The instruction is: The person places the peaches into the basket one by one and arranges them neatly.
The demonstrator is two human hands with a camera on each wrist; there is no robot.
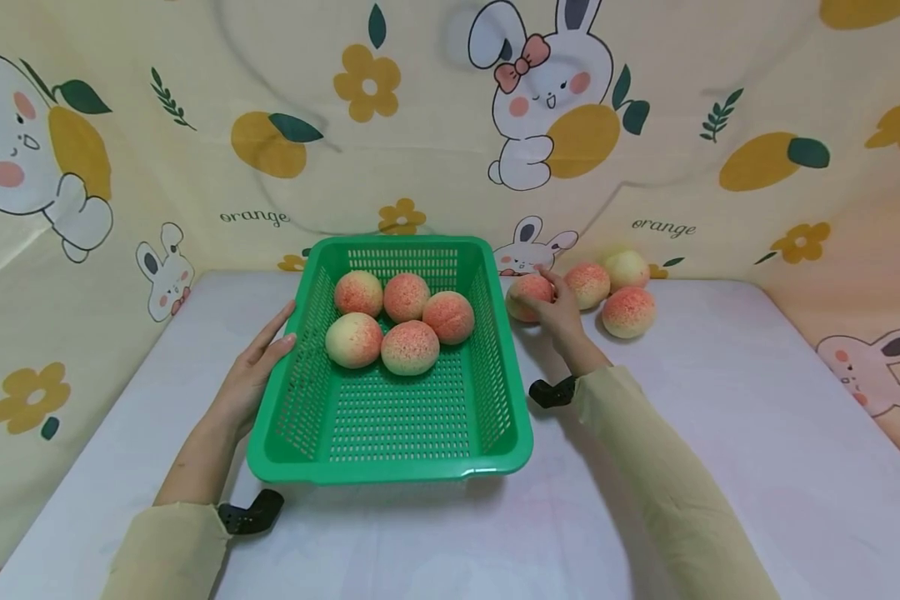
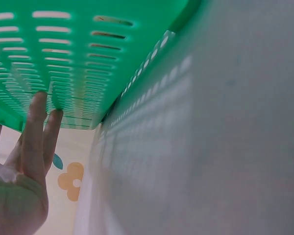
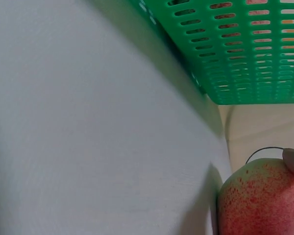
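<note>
Right-hand grip (image 1: pixel 561 321) is clamped on a round, pink-speckled cream peach (image 1: pixel 528 302), its thumb and fingers set about the fruit. That peach lies just outside a rectangular, green, slotted plastic basket (image 1: pixel 390 472), a little past 2 o'clock from the basket's middle, with 12 o'clock at the far wall. Whether it touches the bench (image 1: pixel 720 467), which has a white top, I cannot tell. Left-hand grip (image 1: pixel 251 383) stands at 9 o'clock, thumb and fingers apart; the thumb rests on the basket's rim, and in the left wrist view straight fingers lie against the slotted wall.

Five pink-and-cream round peaches sit in the basket, gathered toward its 12 o'clock end. Round their own cluster they lie at 10 (image 1: pixel 358 293), 1 (image 1: pixel 407 297), 3 (image 1: pixel 448 317), 5 (image 1: pixel 410 348) and 8 o'clock (image 1: pixel 354 340).

Three loose round peaches (image 1: pixel 629 312) lie close together outside the basket, between 2 and 3 o'clock, beyond the clamped one; two are strongly pink, the farthest mostly pale yellow. Along the bench's 12 o'clock edge rises a cream cloth backdrop (image 1: pixel 420 158) printed with white rabbits, orange fruit and yellow flowers.
</note>
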